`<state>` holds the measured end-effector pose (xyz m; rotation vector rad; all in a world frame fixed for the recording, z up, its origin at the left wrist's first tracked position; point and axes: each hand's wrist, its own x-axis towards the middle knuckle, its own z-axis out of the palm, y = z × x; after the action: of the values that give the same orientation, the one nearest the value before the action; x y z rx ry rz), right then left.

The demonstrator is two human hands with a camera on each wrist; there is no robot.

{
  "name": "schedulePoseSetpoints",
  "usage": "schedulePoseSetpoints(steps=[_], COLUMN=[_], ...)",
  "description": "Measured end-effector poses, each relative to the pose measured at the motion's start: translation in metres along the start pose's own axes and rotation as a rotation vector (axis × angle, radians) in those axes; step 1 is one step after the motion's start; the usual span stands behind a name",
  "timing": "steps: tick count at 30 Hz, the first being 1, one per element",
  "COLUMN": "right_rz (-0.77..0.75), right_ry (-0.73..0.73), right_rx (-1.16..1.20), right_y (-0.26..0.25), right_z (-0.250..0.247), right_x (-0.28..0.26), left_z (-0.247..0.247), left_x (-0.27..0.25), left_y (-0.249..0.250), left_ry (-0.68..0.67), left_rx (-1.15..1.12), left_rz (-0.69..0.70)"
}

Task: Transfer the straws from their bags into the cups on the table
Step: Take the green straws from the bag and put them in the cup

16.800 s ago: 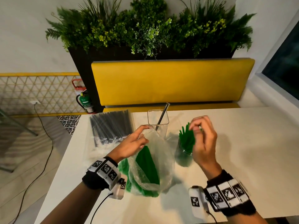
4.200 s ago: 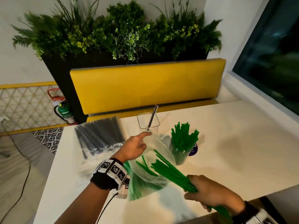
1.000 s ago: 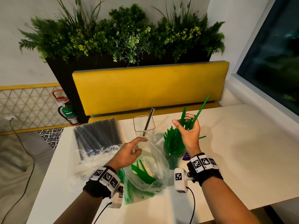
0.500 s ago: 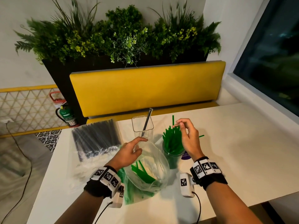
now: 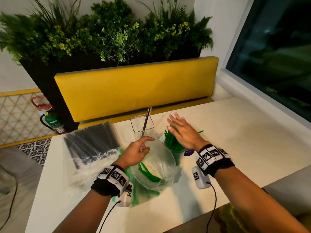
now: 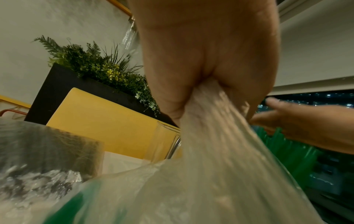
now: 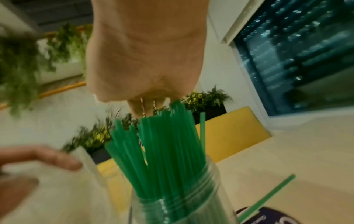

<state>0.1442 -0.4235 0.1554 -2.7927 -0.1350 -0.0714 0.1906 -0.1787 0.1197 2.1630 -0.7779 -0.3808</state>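
Note:
A round clear cup (image 5: 176, 153) packed with green straws (image 5: 170, 140) stands mid-table. My right hand (image 5: 180, 130) lies flat on the straw tops with its fingers straight and holds nothing; in the right wrist view the palm (image 7: 145, 60) sits just above the straws (image 7: 162, 144). My left hand (image 5: 138, 148) grips the bunched mouth of a clear bag (image 5: 153, 169) with a few green straws left inside; the left wrist view shows the plastic (image 6: 210, 136) gathered in the palm. A square clear cup (image 5: 142, 126) behind it holds one black straw (image 5: 146, 121).
A bag of black straws (image 5: 90, 143) lies at the left of the white table (image 5: 252, 148). One loose green straw (image 5: 200, 131) lies right of the round cup, near a purple sticker (image 5: 188, 152). A yellow bench back (image 5: 134, 88) and a planter stand behind.
My right hand has let go of the green straws it was lowering into the round cup and now lies flat over their tops. The left hand has kept its hold on the bag.

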Motion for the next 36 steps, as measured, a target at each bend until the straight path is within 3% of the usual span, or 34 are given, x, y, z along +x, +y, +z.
schedulePoseSetpoints(steps=[4, 6, 9, 11, 14, 20, 25, 30, 33, 36], right_rz=[0.174, 0.315, 0.388, 0.329, 0.161, 0.107, 0.114, 0.283, 0.204, 0.136], right_ry=[0.464, 0.494, 0.219, 0.011, -0.143, -0.218, -0.245, 0.194, 0.367, 0.439], right_rx=[0.462, 0.596, 0.449, 0.256, 0.078, -0.113, -0.061, 0.35, 0.531, 0.743], right_y=[0.042, 0.084, 0.139, 0.169, 0.197, 0.218, 0.224, 0.2, 0.171, 0.135], right_z=[-0.017, -0.008, 0.027, 0.057, 0.096, 0.126, 0.124, 0.073, 0.029, -0.002], right_x=[0.005, 0.014, 0.02, 0.019, 0.024, 0.032, 0.029, 0.018, 0.004, -0.006], left_z=[0.004, 0.005, 0.007, 0.01, 0.013, 0.025, 0.031, 0.032, 0.03, 0.025], left_x=[0.003, 0.007, 0.008, 0.007, 0.006, 0.008, 0.01, 0.01, 0.011, 0.015], left_y=[0.003, 0.003, 0.001, 0.006, 0.016, 0.032, 0.033, 0.03, 0.029, 0.029], left_ry=[0.022, 0.043, 0.077, 0.097, 0.14, 0.227, 0.257, 0.252, 0.244, 0.213], left_rx=[0.007, 0.017, 0.06, 0.072, 0.096, 0.191, 0.222, 0.21, 0.199, 0.198], left_rz=[-0.053, -0.081, -0.12, -0.16, -0.204, -0.283, -0.285, -0.291, -0.294, -0.29])
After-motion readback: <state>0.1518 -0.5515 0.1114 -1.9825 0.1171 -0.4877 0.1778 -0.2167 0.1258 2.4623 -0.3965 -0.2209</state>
